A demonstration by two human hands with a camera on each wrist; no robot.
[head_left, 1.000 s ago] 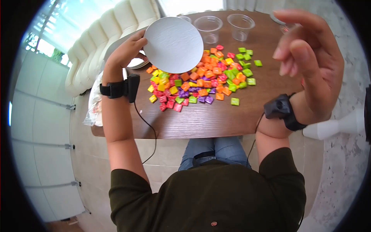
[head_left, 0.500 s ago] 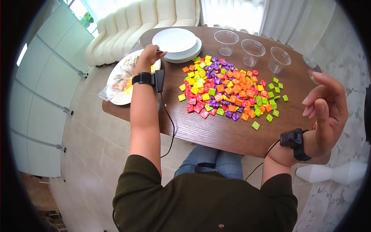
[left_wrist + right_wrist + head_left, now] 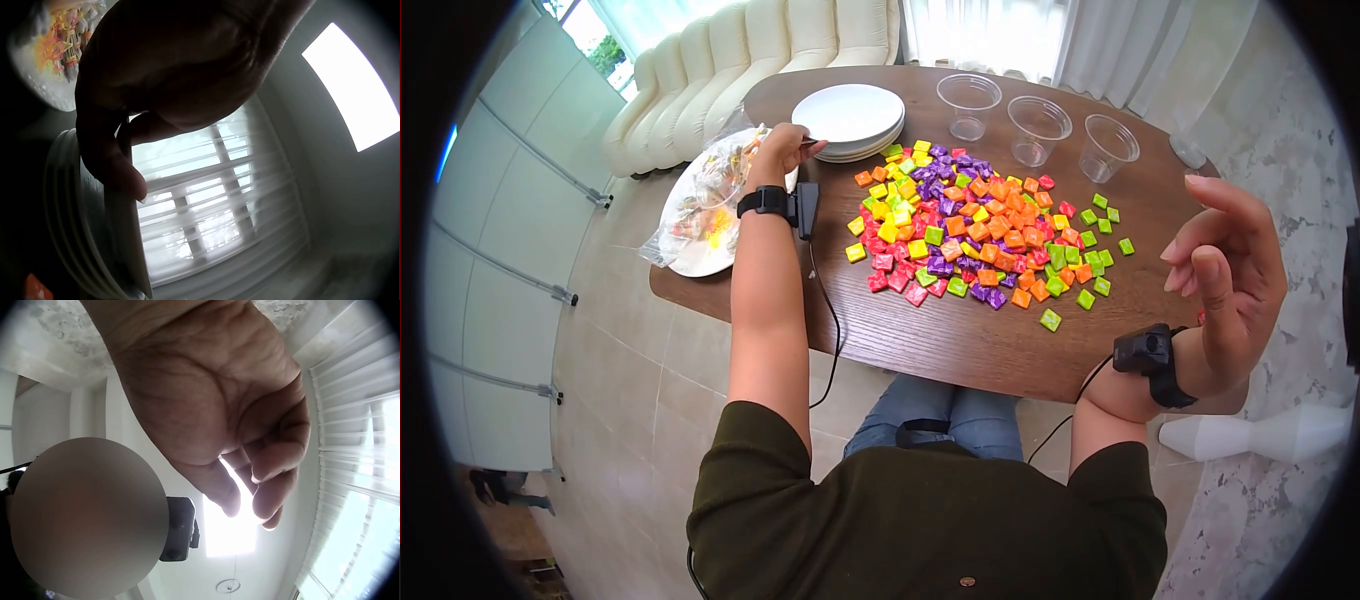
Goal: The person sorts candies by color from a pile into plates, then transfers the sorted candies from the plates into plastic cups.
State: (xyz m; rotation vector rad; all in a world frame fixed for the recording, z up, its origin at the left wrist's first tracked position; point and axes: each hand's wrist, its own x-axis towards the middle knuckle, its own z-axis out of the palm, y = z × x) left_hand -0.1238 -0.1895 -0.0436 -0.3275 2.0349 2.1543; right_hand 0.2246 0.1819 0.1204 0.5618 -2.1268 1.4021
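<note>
My left hand (image 3: 782,150) is at the near-left edge of a stack of white plates. Its thumb and fingers pinch the rim of the top plate (image 3: 848,112), which sits slightly tilted over the plates (image 3: 57,206) below, as the left wrist view shows. My right hand (image 3: 1232,265) is raised over the table's right end, fingers loosely bent and nothing in them. In the right wrist view that hand (image 3: 212,394) shows its palm. A heap of wrapped square candies (image 3: 970,228) in red, orange, yellow, green and purple lies between the hands.
Three clear plastic cups (image 3: 1040,125) stand along the far side of the wooden table (image 3: 900,345). Left of my left forearm, a white plate (image 3: 690,262) carries crumpled plastic bags (image 3: 718,192). A cream sofa (image 3: 740,65) is behind the table.
My left hand has lowered the top plate from above the candies onto the stack at the far left. The head view has shifted; my right hand stays raised with fingers bent.
</note>
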